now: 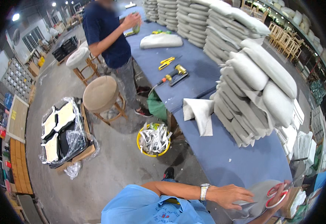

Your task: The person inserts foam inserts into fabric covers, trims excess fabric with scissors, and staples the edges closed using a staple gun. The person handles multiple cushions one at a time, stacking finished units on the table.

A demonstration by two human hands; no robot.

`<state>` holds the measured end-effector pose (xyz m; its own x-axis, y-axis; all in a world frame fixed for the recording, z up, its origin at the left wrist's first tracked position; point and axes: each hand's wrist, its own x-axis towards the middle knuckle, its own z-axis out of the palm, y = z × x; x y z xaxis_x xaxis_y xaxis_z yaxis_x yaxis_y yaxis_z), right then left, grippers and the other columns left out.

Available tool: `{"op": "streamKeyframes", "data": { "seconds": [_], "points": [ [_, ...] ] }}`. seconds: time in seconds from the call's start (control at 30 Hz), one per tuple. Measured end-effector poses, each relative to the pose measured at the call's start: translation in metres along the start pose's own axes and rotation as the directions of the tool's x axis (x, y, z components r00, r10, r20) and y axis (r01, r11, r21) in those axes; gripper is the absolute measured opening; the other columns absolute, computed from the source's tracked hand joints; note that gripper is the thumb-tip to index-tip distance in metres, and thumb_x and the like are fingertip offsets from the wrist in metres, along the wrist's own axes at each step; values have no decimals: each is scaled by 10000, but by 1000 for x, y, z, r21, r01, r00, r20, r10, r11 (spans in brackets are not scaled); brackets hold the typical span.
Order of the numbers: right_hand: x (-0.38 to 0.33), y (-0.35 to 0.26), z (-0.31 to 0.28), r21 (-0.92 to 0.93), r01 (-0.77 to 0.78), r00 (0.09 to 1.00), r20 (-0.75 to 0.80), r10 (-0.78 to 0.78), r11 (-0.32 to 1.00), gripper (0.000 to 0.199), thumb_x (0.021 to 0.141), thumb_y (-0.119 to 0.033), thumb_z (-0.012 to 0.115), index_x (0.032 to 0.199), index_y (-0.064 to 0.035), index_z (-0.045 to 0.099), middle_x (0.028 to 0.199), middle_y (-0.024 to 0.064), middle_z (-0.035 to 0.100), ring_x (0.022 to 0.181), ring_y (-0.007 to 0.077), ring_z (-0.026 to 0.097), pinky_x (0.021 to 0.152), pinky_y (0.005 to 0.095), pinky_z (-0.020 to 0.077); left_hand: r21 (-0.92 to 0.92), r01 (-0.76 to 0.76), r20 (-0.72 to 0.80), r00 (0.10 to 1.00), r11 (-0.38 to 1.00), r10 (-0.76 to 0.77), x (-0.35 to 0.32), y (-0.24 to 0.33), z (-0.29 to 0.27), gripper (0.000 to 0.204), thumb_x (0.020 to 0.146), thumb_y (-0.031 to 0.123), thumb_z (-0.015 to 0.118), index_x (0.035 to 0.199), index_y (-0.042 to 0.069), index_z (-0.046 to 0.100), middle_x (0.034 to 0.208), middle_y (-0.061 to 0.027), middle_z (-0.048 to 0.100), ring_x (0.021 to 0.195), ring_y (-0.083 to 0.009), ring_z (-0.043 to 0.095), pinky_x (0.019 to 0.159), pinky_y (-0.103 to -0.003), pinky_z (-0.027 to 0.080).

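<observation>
Two hands on one piece of grey fabric right now, down at the near end of the long blue worktable. Our left hand lies flat with the fingers spread, pressing the fabric down, wristwatch showing. Our right hand is closed through the loops of the red-handled scissors, which sit on the right edge of that same piece; we can't tell from here how far the blades are parted or how much of the cut is made.

Judging by the table, plenty is already done: big stacks of stuffed grey cushions fill the right side and run off toward the far end. One flat folded cover lies beside the nearest stack, and a single cushion lies alone further up. So the piece under our hands looks like one more in a long run, still at the cutting stage.

Other bits around: a yellow staple gun and yellow pliers mid-table, a yellow bucket full of strip offcuts on the floor, two round upholstered stools, and another person in a dark shirt working at the far side.
</observation>
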<state>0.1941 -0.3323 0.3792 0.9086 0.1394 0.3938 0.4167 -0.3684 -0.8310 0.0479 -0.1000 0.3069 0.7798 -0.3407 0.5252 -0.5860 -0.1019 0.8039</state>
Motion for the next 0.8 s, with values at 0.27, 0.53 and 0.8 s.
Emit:
{"op": "streamKeyframes", "data": {
  "seconds": [0.27,0.53,0.8],
  "points": [
    [64,12,-24,169,95,966,221,-131,981,277,1043,-212,554,1228,-6,564,659,46,571,544,112,545,499,242,419,187,-86,-129,985,979,111,98,-11,79,820,897,215,702,1612,159,305,1689,-196,174,1541,-361,253,1189,-458,352],
    [162,101,-65,680,-489,826,563,38,546,407,1048,-306,499,1322,-32,623,838,87,643,709,197,613,628,360,525,331,-79,-277,944,940,177,177,-47,162,796,888,157,680,1596,73,327,1679,-195,225,1562,-389,178,1260,-465,203],
    [189,91,-66,577,-124,903,402,-149,808,391,982,-391,658,1057,-8,639,743,110,701,550,158,652,504,287,510,482,75,-477,858,873,189,222,-51,175,582,863,-22,647,1434,1,541,1500,-231,522,1407,-351,502,1163,-427,387]
  ]
}}
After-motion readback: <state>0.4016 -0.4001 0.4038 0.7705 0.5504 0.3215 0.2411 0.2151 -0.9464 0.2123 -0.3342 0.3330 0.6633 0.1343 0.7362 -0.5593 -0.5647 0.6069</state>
